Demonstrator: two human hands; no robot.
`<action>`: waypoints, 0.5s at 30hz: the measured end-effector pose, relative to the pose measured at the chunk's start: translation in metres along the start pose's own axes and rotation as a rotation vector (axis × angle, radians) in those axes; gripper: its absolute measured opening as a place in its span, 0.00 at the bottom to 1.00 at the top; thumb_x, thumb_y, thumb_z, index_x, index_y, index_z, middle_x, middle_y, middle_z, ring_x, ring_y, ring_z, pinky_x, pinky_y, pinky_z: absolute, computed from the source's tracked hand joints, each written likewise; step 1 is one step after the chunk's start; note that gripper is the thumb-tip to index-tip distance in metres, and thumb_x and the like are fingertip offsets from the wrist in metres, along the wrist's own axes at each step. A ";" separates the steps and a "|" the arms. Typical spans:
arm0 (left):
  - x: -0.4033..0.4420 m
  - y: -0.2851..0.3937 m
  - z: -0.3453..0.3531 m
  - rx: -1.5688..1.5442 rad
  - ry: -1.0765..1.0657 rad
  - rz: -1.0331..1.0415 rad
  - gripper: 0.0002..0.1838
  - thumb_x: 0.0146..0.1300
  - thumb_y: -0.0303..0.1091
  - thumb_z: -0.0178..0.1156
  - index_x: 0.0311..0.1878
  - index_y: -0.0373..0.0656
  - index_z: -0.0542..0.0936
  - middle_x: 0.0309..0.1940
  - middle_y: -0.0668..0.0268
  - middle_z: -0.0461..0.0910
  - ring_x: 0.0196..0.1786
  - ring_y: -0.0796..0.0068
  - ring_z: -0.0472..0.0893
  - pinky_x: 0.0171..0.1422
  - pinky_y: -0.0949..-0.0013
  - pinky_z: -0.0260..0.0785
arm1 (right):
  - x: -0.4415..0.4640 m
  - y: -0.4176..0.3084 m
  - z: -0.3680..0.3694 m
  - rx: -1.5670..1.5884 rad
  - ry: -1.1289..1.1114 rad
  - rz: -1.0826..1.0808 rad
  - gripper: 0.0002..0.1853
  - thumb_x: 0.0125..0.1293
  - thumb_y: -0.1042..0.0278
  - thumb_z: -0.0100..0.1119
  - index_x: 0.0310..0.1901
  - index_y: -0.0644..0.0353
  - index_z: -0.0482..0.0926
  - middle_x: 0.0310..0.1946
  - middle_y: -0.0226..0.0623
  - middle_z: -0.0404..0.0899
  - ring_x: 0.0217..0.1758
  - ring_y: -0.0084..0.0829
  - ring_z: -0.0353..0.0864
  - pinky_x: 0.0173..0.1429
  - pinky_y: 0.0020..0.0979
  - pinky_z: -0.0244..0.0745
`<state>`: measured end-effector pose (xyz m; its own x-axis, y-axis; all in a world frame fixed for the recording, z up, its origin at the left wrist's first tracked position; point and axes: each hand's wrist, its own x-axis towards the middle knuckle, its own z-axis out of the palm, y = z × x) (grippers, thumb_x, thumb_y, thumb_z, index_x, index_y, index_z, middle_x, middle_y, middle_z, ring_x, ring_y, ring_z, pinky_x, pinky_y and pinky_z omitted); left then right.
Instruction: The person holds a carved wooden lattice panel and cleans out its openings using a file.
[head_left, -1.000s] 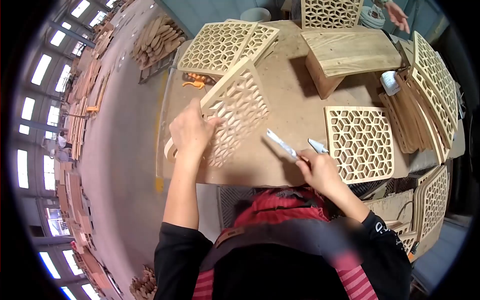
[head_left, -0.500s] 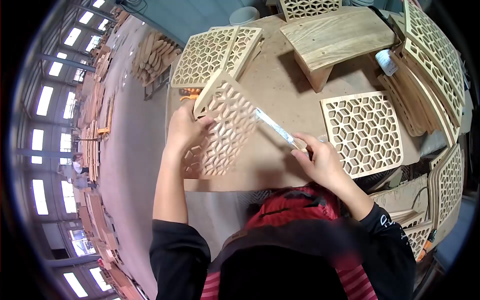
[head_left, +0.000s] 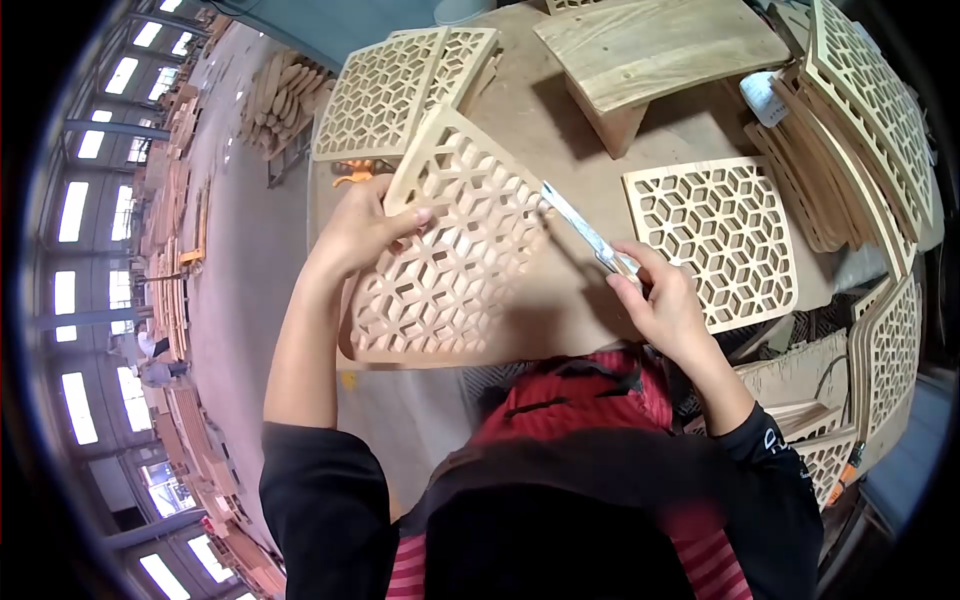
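My left hand (head_left: 370, 230) grips the left edge of a wooden lattice panel (head_left: 455, 255), its thumb on the face. The panel is held tilted above the bench, cut through with a pattern of diamond-shaped holes. My right hand (head_left: 660, 300) is closed round the near end of a narrow flat stick (head_left: 580, 225) with a whitish-blue, worn-looking face. The stick's far tip is at the panel's right edge; whether it touches I cannot tell. Right of my right hand, a second lattice panel (head_left: 715, 245) lies flat on the bench.
More lattice panels (head_left: 380, 95) lie stacked at the far left, beside an orange tool (head_left: 355, 172). A low wooden stand (head_left: 660, 50) is at the back. Curved panels (head_left: 870, 130) and a white cup-like container (head_left: 764, 98) crowd the right. The bench's (head_left: 580, 320) front edge is close to my body.
The held panel has turned its face more toward me. My right hand and the stick have shifted slightly right and the stick points more steeply. The whole view has moved a little.
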<state>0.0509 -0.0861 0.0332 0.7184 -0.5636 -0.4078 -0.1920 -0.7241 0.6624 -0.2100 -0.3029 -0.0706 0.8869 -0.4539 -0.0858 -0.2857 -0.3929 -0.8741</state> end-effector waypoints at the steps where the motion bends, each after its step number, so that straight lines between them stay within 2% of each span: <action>1: -0.002 0.005 0.004 -0.068 -0.048 -0.021 0.20 0.62 0.34 0.69 0.54 0.33 0.78 0.34 0.64 0.85 0.30 0.82 0.79 0.31 0.74 0.74 | -0.001 -0.001 0.000 0.005 0.008 -0.001 0.19 0.63 0.64 0.63 0.54 0.60 0.80 0.19 0.46 0.77 0.23 0.45 0.81 0.32 0.38 0.74; 4: -0.009 0.027 0.013 -0.021 -0.112 -0.022 0.21 0.63 0.34 0.68 0.55 0.32 0.77 0.36 0.63 0.85 0.32 0.81 0.81 0.32 0.74 0.75 | -0.004 0.000 0.001 0.038 0.049 -0.055 0.18 0.64 0.64 0.63 0.53 0.60 0.80 0.19 0.46 0.77 0.23 0.45 0.81 0.31 0.38 0.74; 5: -0.017 0.042 0.018 0.005 -0.108 -0.024 0.22 0.63 0.35 0.68 0.56 0.33 0.77 0.37 0.61 0.85 0.36 0.79 0.84 0.34 0.73 0.77 | -0.005 -0.005 -0.002 0.041 0.033 -0.048 0.16 0.64 0.65 0.62 0.52 0.60 0.80 0.20 0.47 0.77 0.24 0.47 0.81 0.31 0.38 0.74; 8: -0.019 0.033 0.028 -0.036 -0.164 0.150 0.24 0.62 0.36 0.69 0.57 0.32 0.76 0.38 0.61 0.85 0.41 0.74 0.86 0.42 0.73 0.78 | -0.010 -0.009 -0.005 0.013 -0.040 -0.025 0.15 0.64 0.65 0.62 0.51 0.60 0.80 0.21 0.48 0.78 0.25 0.49 0.81 0.31 0.40 0.74; 9: -0.018 0.034 0.027 0.192 -0.177 0.225 0.25 0.62 0.34 0.69 0.59 0.32 0.74 0.45 0.55 0.84 0.50 0.71 0.84 0.49 0.71 0.78 | -0.013 -0.009 -0.004 0.019 -0.004 -0.086 0.14 0.63 0.67 0.63 0.50 0.59 0.80 0.22 0.49 0.78 0.26 0.51 0.81 0.32 0.41 0.74; 12: -0.020 0.031 0.039 0.183 -0.156 0.271 0.30 0.61 0.29 0.68 0.65 0.33 0.69 0.55 0.53 0.79 0.59 0.68 0.79 0.56 0.67 0.77 | -0.019 -0.004 -0.001 0.018 0.053 -0.184 0.13 0.62 0.70 0.63 0.49 0.58 0.81 0.22 0.49 0.79 0.28 0.52 0.81 0.33 0.43 0.74; 13: -0.023 0.036 0.046 -0.176 -0.271 0.164 0.35 0.60 0.25 0.68 0.69 0.35 0.63 0.61 0.54 0.73 0.62 0.66 0.76 0.60 0.63 0.77 | -0.021 -0.006 -0.005 0.012 0.029 -0.156 0.13 0.61 0.71 0.63 0.48 0.58 0.81 0.23 0.49 0.79 0.30 0.53 0.81 0.35 0.43 0.75; 15: -0.022 0.030 0.055 -0.318 -0.281 0.171 0.36 0.60 0.22 0.67 0.70 0.35 0.62 0.60 0.56 0.73 0.61 0.65 0.77 0.61 0.61 0.77 | -0.025 -0.007 -0.012 0.043 0.015 -0.118 0.12 0.61 0.72 0.63 0.47 0.58 0.81 0.24 0.49 0.79 0.31 0.53 0.81 0.35 0.43 0.75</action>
<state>-0.0074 -0.1172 0.0274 0.4761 -0.7825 -0.4013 -0.0459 -0.4778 0.8773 -0.2344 -0.2980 -0.0567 0.9080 -0.4183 0.0254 -0.1637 -0.4100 -0.8973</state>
